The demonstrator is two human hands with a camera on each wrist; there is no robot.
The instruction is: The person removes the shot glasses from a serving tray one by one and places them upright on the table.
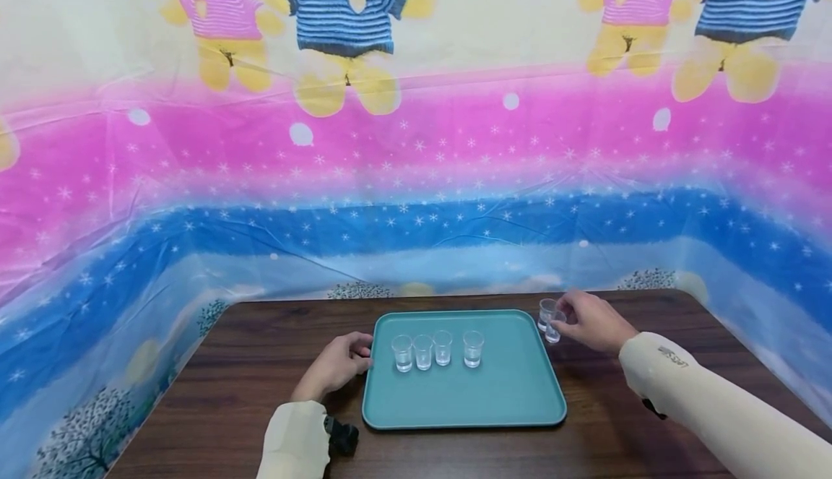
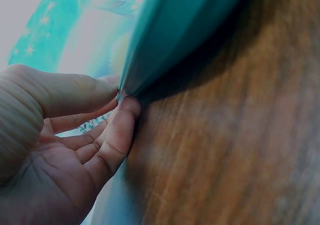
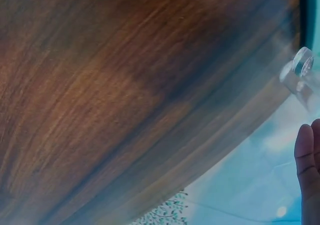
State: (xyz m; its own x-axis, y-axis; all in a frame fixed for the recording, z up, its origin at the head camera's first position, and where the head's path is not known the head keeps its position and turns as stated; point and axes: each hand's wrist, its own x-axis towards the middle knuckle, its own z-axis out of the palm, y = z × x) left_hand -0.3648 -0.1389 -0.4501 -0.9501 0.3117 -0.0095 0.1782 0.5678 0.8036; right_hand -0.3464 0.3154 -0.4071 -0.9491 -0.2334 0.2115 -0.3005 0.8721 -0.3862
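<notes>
Well, right hand (image 1: 596, 321) pinches cup (image 1: 552, 334), sleeve lettering (image 1: 673, 357) blurred.

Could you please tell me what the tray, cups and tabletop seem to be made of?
Tray: probably matte plastic, by its even teal colour. Cups: glossy plastic or glass (I cannot tell which), transparent with highlights. Tabletop: satin wood or laminate, by its brown grain and soft sheen.
</notes>
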